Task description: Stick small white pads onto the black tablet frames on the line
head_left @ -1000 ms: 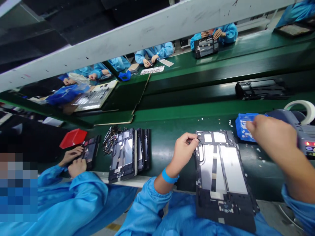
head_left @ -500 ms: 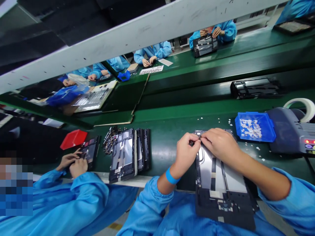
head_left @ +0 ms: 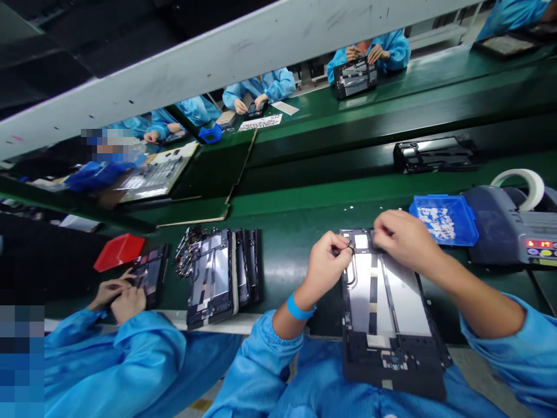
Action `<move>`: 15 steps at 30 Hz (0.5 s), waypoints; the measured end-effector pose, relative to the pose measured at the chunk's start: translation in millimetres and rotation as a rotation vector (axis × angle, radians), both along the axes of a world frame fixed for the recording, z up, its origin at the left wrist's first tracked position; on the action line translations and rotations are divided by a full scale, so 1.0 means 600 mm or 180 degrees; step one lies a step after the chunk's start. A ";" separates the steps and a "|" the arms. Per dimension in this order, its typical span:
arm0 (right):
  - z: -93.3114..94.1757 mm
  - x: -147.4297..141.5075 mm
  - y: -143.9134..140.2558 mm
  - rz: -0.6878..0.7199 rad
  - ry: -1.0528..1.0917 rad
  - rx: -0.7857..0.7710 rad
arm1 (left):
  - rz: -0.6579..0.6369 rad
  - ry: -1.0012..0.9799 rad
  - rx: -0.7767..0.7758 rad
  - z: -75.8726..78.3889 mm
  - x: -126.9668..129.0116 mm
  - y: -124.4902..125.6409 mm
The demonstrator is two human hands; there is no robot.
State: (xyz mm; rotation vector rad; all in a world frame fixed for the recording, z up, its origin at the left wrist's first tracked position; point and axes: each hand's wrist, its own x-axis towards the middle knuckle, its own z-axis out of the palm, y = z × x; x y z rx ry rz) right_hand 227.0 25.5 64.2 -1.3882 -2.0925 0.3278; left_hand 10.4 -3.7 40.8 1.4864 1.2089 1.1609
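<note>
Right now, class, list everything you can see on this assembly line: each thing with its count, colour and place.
Flat black-and-silver tablet frame: one, at the near belt edge, under both hands.
Shallow blue plastic tray of white bits: one, right of the frame.
Grey tape dispenser machine: one, far right, white tape roll on top.
Stack of black frames: one pile, left of centre.
Flat red tray: one, far left.
Black frame on the far belt: one.
Co-workers' blue sleeves: several, left and across.
Left hand: fingers pinch at the frame's top corner.
Right hand: fingers on the frame's top edge.
</note>
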 end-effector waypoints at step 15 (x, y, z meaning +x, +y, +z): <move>0.055 -0.045 0.019 0.0029 -0.0179 -0.1404 | 0.0079 0.1715 0.1041 0.023 -0.071 0.007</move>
